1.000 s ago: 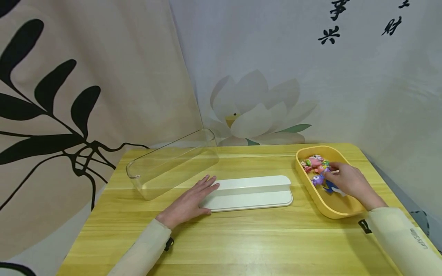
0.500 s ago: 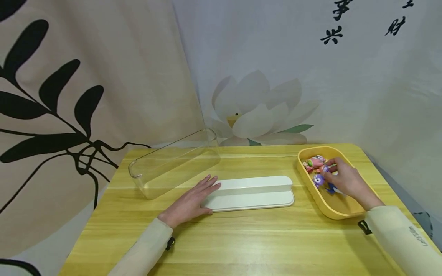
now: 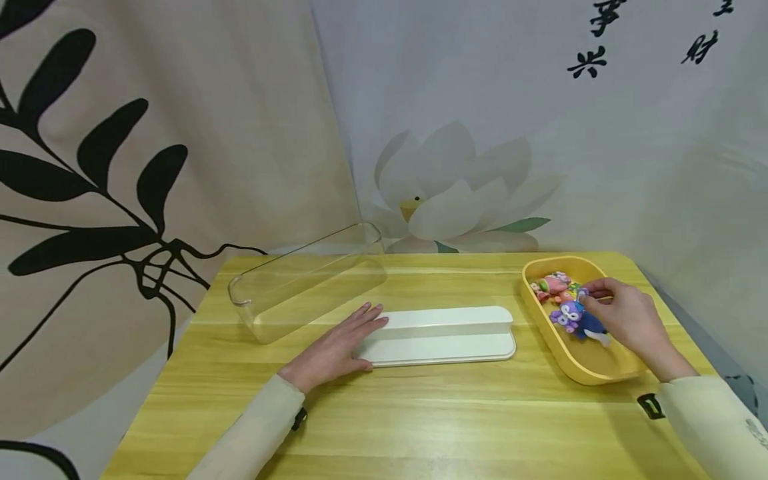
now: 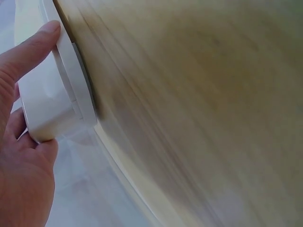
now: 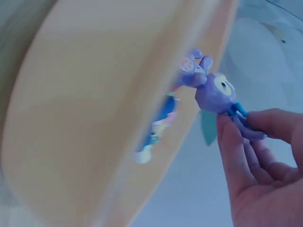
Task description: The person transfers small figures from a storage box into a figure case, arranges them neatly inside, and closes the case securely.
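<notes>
The purple toy [image 5: 215, 94] is in the right hand [image 3: 627, 317], pinched between thumb and fingers by a thin purple part at its head. In the head view it sits at the right of the frame, over the yellow tray [image 3: 591, 367]; in the right wrist view it hangs right of centre, beside the tray's wall. It is small and rounded, with a big head, a white eye ring around a dark pupil, short stubby limbs and a pale patch on one of them (a bit of bright blue shows close to the fingers). Whether its body touches the toys around it is hard to say, since they overlap from above.

Just beside it in the tray lie a blue toy [image 3: 591, 328] with a white end and, towards the tray's far left part, a pink toy [image 3: 555, 283] with a green band.

The left hand [image 3: 330, 353] grasps nothing: its fingers lie extended over the left end of the white piece [image 3: 444, 343], near the middle of the frame, the thumb at the near edge. That piece is long, with rounded corners and a lengthwise step. Left of centre, a clear box [image 3: 306, 287] stands aslant on the wooden surface [image 3: 420, 427].
</notes>
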The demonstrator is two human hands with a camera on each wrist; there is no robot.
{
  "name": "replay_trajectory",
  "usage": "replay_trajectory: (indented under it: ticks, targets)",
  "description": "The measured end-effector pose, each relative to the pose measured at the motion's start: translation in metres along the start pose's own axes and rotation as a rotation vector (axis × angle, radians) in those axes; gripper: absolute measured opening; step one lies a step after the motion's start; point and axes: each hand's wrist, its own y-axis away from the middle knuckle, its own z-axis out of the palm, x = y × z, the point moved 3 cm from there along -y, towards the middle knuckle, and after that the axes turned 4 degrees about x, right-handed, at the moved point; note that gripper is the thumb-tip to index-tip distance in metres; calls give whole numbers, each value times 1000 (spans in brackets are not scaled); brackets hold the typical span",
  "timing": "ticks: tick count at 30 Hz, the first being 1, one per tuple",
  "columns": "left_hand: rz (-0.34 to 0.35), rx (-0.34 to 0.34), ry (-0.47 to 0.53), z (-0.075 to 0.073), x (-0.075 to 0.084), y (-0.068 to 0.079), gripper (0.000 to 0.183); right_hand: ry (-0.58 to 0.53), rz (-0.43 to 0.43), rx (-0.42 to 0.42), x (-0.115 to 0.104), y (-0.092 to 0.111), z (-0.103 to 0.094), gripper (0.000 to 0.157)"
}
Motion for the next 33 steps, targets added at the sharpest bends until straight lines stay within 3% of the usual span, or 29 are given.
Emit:
replay_trajectory:
  ticks: [9,15,25,33]
  targets:
    - [-18,-22,35,-2,-4,0,92,-114,21,93,-29,15,-15,41]
    - [0,-37,41,-5,-8,6,92,-188,-46,106,-57,25,-11,35]
    - [-71,-59,98,-6,-13,12,99,-287,-258,135,-108,33,14,14]
    - [-109,-62,163,-5,-15,10,97,-434,-294,69,-146,36,44,14]
